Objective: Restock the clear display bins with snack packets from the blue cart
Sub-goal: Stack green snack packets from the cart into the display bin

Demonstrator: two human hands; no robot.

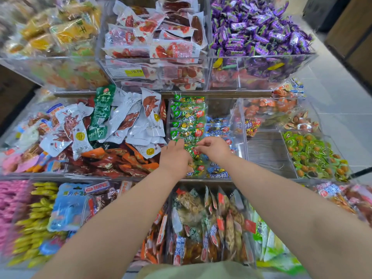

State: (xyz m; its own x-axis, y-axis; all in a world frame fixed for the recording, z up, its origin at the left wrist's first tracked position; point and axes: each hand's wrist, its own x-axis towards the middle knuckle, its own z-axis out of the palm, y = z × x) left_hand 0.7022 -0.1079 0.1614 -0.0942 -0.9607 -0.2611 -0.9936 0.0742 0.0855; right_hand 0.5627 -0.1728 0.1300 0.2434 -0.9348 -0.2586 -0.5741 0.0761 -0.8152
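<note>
Together left hand [176, 156] and right hand [213, 149] pinch green packets [188, 117] rowed front-to-back

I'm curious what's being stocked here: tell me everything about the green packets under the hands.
The green packets are small, shiny, crinkly wrappers with round red labels, packed in a row along the left of a clear bin, beside blue packets. The left hand and right hand pinch those at the near end.
</note>
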